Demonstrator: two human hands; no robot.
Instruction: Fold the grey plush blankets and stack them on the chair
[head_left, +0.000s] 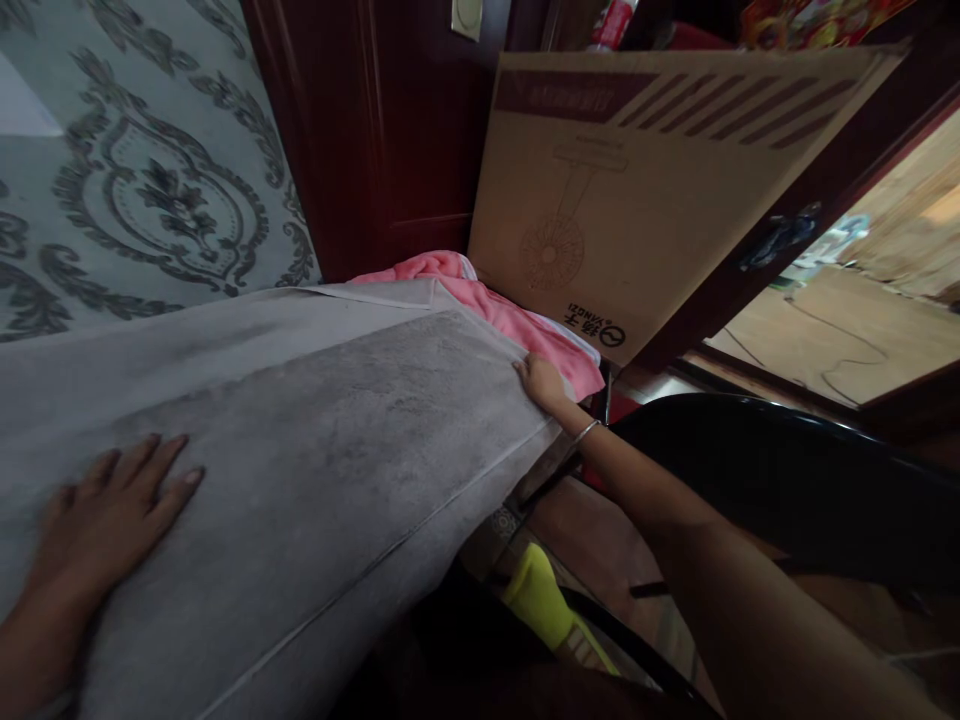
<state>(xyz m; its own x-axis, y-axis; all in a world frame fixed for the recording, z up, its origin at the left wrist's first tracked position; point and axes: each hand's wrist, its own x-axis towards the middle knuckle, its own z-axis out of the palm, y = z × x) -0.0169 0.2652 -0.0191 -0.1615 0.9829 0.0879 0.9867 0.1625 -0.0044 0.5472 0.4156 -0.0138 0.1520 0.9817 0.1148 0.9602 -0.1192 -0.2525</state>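
Note:
A grey cloth (337,440) with pale seams is spread over a long flat surface, and what lies beneath it is hidden. Palm down on its left part rests my left hand (112,510), fingers stretched and spread. My right hand (541,382), with a bangle at the wrist, has its fingers curled over the cloth's far right edge. Just beyond that hand, pink fabric (525,320) with a white border sticks out from under the grey cloth.
A large cardboard box (675,190) leans behind the pink fabric, beside a dark red door (405,120). Patterned wallpaper (172,190) covers the left wall. To the right stands a black chair (780,480). A yellow-green item (538,597) is low down near the floor.

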